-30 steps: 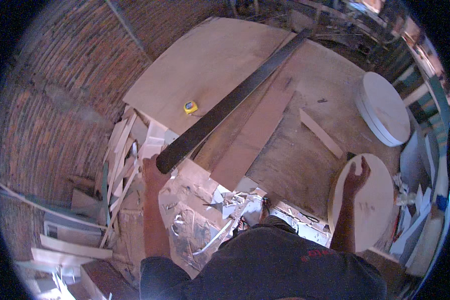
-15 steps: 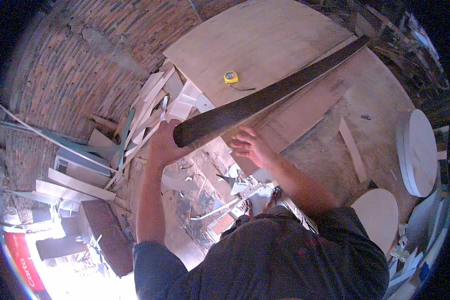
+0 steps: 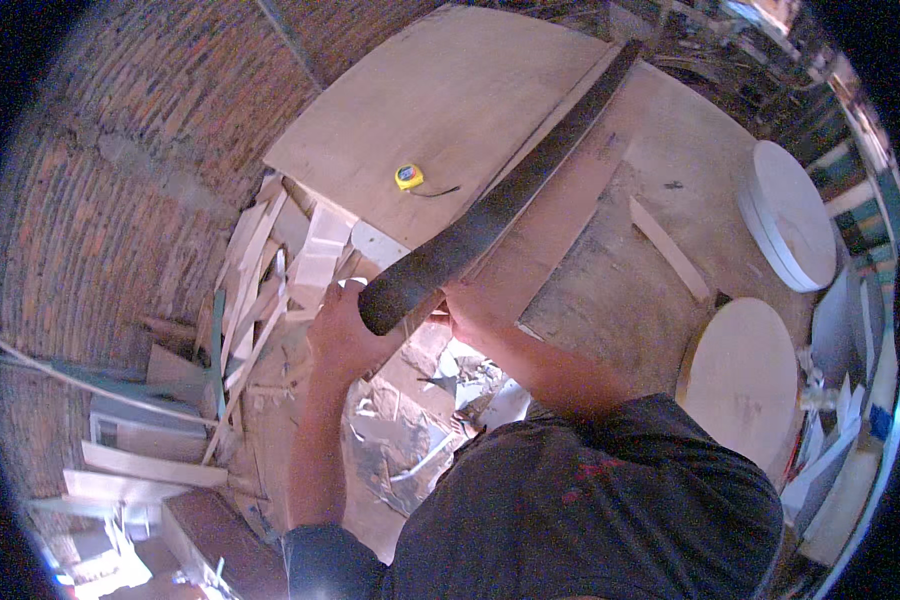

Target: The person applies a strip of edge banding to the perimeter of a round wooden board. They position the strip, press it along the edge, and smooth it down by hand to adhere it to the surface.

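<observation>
- A worker in a dark shirt (image 3: 590, 500) handles a long dark plank (image 3: 500, 220) that runs diagonally across a wooden tabletop (image 3: 590, 310), its near end jutting past the near edge, its far end reaching the far edge.
- The left hand (image 3: 345, 335) is clamped around the plank's near end, thumb on one side.
- The right hand (image 3: 475, 315) meets the plank's lower edge a little farther along, its fingers partly hidden; how firmly it grips cannot be told. The two hands are apart, with plank between them.
- A yellow tape measure (image 3: 409, 177) with a dark tail lies left of the plank, toward the tabletop's near left corner.
- Right of the plank, a reddish-brown board (image 3: 560, 230) reaches the near edge; beyond it lies a narrow pale strip (image 3: 667, 250).
- Two stacked round discs (image 3: 792, 215) sit by the right edge, and a single disc (image 3: 740, 385) is near the near right corner.
- Wood offcuts (image 3: 260, 270) crowd beside the left corner, below a brick wall (image 3: 170, 120).
</observation>
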Demonstrator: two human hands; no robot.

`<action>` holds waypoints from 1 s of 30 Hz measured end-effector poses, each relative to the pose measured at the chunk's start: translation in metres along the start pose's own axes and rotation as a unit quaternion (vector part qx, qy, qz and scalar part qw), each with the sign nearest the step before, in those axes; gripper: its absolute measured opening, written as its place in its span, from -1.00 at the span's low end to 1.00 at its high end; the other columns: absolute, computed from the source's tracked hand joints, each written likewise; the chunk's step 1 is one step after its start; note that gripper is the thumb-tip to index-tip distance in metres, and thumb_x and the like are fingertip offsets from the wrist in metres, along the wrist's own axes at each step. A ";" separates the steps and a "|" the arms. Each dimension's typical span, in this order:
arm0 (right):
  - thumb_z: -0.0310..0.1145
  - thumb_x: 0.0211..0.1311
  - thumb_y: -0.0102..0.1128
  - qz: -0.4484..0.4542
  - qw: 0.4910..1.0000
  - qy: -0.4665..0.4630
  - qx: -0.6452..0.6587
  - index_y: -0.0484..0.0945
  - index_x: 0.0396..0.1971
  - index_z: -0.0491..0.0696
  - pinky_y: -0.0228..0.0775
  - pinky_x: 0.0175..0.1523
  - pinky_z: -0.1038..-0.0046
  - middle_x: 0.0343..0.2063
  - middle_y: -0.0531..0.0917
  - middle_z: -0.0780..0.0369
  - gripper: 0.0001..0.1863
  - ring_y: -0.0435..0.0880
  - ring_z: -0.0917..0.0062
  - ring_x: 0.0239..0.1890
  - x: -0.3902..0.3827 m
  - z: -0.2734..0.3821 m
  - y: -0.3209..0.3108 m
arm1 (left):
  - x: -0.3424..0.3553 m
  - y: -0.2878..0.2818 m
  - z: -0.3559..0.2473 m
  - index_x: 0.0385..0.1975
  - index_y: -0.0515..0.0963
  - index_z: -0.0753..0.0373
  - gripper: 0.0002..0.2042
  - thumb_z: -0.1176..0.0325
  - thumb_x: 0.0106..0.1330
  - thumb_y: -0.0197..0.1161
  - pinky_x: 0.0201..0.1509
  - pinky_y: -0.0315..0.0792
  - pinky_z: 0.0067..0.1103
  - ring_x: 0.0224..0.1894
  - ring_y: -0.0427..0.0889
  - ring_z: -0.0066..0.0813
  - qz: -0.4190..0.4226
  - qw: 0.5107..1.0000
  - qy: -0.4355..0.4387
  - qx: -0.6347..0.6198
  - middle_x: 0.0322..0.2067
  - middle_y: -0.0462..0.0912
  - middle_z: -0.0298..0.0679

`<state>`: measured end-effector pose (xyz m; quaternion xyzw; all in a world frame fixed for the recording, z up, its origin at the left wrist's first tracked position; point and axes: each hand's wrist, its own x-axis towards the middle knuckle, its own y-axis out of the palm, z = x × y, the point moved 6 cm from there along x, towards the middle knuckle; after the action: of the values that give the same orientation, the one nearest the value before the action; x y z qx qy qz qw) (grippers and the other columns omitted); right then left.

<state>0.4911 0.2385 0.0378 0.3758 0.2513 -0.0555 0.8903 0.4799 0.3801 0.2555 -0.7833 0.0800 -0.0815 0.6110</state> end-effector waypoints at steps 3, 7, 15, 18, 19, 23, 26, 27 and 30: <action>-0.28 0.45 0.15 -0.044 0.998 -0.049 0.001 0.59 -0.15 -0.04 0.66 -0.12 0.09 -0.22 0.74 0.22 -0.84 0.75 0.36 -0.22 0.009 -0.001 -0.006 | 0.004 -0.001 -0.001 -0.01 0.49 0.26 -0.23 -0.23 -0.08 0.54 0.04 0.56 -0.07 -0.05 0.67 0.12 -0.023 0.999 0.038 -0.018 -0.07 0.56 0.03; -0.26 0.43 0.21 -0.057 0.997 -0.049 0.002 0.59 -0.11 -0.05 0.64 -0.13 0.09 -0.19 0.73 0.20 -0.80 0.74 0.33 -0.18 -0.001 -0.021 0.019 | 0.002 -0.022 0.014 -0.02 0.47 0.25 -0.27 -0.14 -0.08 0.55 0.02 0.56 -0.06 -0.07 0.67 0.13 -0.034 0.997 0.061 -0.020 -0.09 0.54 0.01; -0.26 0.36 0.33 -0.136 0.991 -0.015 -0.003 0.56 -0.01 -0.06 0.61 -0.05 0.04 -0.12 0.69 0.16 -0.70 0.71 0.25 -0.07 0.047 -0.099 -0.027 | 0.029 -0.107 0.030 0.01 0.48 0.26 -0.34 0.13 -0.13 0.53 0.05 0.56 -0.18 -0.07 0.68 0.07 -0.149 0.973 0.151 -0.091 -0.14 0.64 0.05; -0.26 0.34 0.36 -0.149 0.988 0.018 -0.020 0.54 0.02 -0.04 0.60 -0.04 0.01 -0.11 0.68 0.16 -0.66 0.70 0.24 -0.07 0.050 -0.118 -0.018 | 0.031 -0.164 0.045 0.03 0.50 0.27 -0.37 0.21 -0.11 0.52 0.07 0.55 -0.29 -0.13 0.71 -0.08 -0.134 0.975 0.121 -0.127 -0.14 0.67 0.01; -0.26 0.34 0.37 -0.157 0.987 0.020 -0.027 0.54 0.03 -0.03 0.60 -0.04 0.00 -0.12 0.68 0.17 -0.65 0.70 0.24 -0.08 0.049 -0.120 -0.021 | 0.035 -0.176 0.046 0.03 0.50 0.28 -0.38 0.23 -0.10 0.52 0.08 0.54 -0.32 -0.14 0.71 -0.13 -0.135 0.972 0.121 -0.148 -0.14 0.67 0.00; -0.26 0.32 0.39 -0.117 0.992 0.032 -0.017 0.52 0.05 -0.02 0.61 -0.05 -0.02 -0.13 0.68 0.18 -0.62 0.71 0.23 -0.08 0.058 -0.117 -0.015 | 0.047 -0.227 0.041 0.06 0.50 0.29 -0.40 0.26 -0.04 0.51 0.04 0.53 -0.39 -0.14 0.69 -0.33 -0.137 0.962 0.108 -0.209 -0.16 0.68 -0.06; -0.28 0.31 0.40 -0.089 0.996 -0.013 0.015 0.51 0.05 -0.02 0.64 -0.11 0.03 -0.15 0.69 0.19 -0.62 0.72 0.24 -0.13 0.065 -0.094 -0.022 | 0.057 -0.243 0.023 0.04 0.51 0.31 -0.43 0.27 -0.01 0.50 0.02 0.55 -0.39 -0.15 0.70 -0.34 -0.138 0.962 0.130 -0.197 -0.19 0.70 -0.05; -0.27 0.30 0.40 -0.064 0.998 -0.020 0.009 0.51 0.05 -0.02 0.64 -0.12 0.05 -0.16 0.69 0.20 -0.61 0.73 0.25 -0.15 0.072 -0.076 -0.030 | 0.064 -0.235 0.011 0.04 0.50 0.31 -0.43 0.27 -0.01 0.51 0.02 0.55 -0.39 -0.15 0.70 -0.34 -0.109 0.972 0.120 -0.171 -0.20 0.70 -0.06; -0.25 0.31 0.41 -0.043 0.999 -0.028 -0.011 0.50 0.06 -0.02 0.63 -0.13 0.07 -0.18 0.69 0.23 -0.60 0.72 0.32 -0.18 0.085 -0.033 -0.015 | 0.078 -0.202 -0.016 0.03 0.50 0.32 -0.42 0.27 -0.02 0.53 0.00 0.55 -0.38 -0.18 0.70 -0.33 -0.068 0.986 0.107 -0.113 -0.22 0.70 -0.06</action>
<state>0.5474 0.2583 -0.0330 0.3530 0.2428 -0.1013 0.8979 0.5576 0.3963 0.4576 -0.8377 0.1001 -0.1962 0.4998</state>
